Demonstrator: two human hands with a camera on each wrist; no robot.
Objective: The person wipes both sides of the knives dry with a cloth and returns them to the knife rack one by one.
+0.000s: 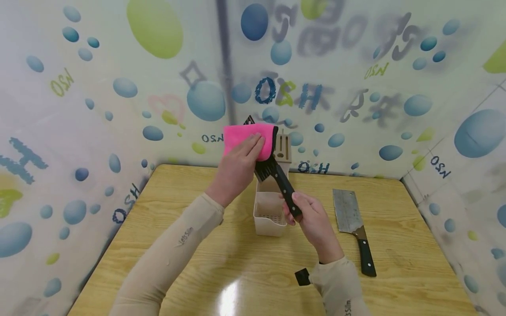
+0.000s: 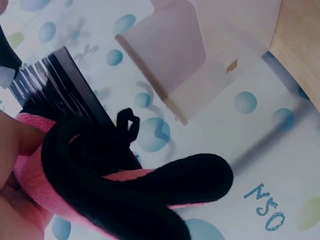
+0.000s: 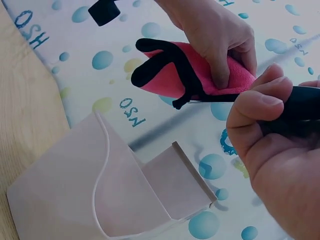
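My right hand [image 1: 314,221] grips the black riveted handle [image 1: 287,193] of a broad knife. Its dark blade [image 1: 265,170] has pale streaks and slants up to the left. A folded pink cloth [image 1: 247,137] with black edging lies over the middle of the blade and hides that part. My left hand [image 1: 237,169] holds the cloth against the blade, and in the right wrist view its thumb and fingers pinch the cloth [image 3: 235,75] from both sides. The blade [image 2: 52,82] shows beside the cloth in the left wrist view. The right hand's curled fingers [image 3: 260,107] wrap the handle.
Behind and below the hands stands a pale plastic knife holder [image 1: 270,226] with a slotted beige top [image 1: 283,149]. A cleaver [image 1: 349,215] with a black handle lies to the right on the wooden table [image 1: 189,263]. Patterned sheeting [image 1: 158,101] encloses the table's back and sides.
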